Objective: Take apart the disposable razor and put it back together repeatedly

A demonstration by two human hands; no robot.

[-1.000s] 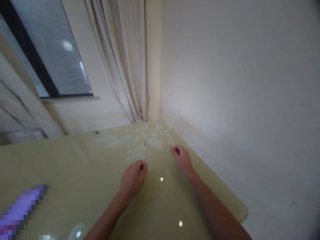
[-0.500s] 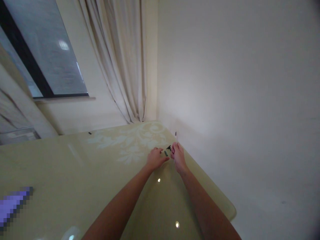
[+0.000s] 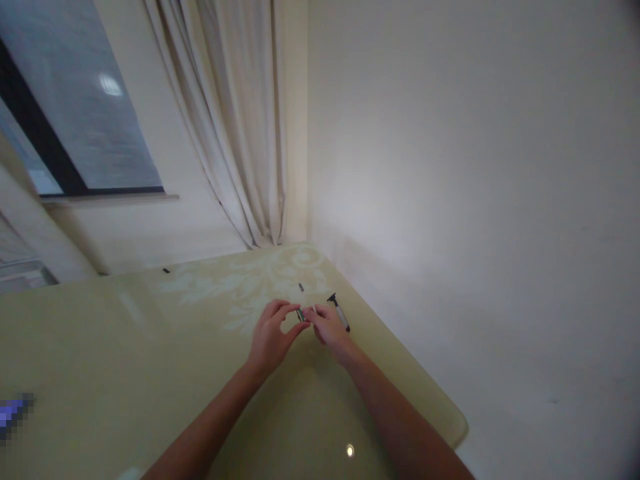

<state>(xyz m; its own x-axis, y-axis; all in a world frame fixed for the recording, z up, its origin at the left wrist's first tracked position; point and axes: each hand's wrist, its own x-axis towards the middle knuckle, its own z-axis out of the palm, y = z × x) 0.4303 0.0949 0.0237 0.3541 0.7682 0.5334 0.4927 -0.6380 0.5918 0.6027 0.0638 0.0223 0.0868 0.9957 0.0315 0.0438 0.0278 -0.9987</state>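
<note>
My left hand (image 3: 270, 337) and my right hand (image 3: 327, 327) meet over the glossy yellow-green table (image 3: 150, 347). Their fingertips pinch a small dark piece (image 3: 301, 315) between them. It looks like a pen part, too small to name surely. A thin pen-like stick with a dark tip (image 3: 339, 312) lies on the table just right of my right hand. Another tiny dark bit (image 3: 301, 287) lies a little farther off, toward the wall.
A white wall runs along the table's right edge, and a cream curtain (image 3: 240, 133) hangs in the corner. A dark window (image 3: 65, 113) is at the upper left. A small dark speck (image 3: 166, 271) lies at the table's far edge. A blurred purple patch (image 3: 13, 412) sits far left.
A second ago my left hand held the white stick upright. The stick passed to my right hand and now lies on the table, and both hands have come together on the small dark piece.
</note>
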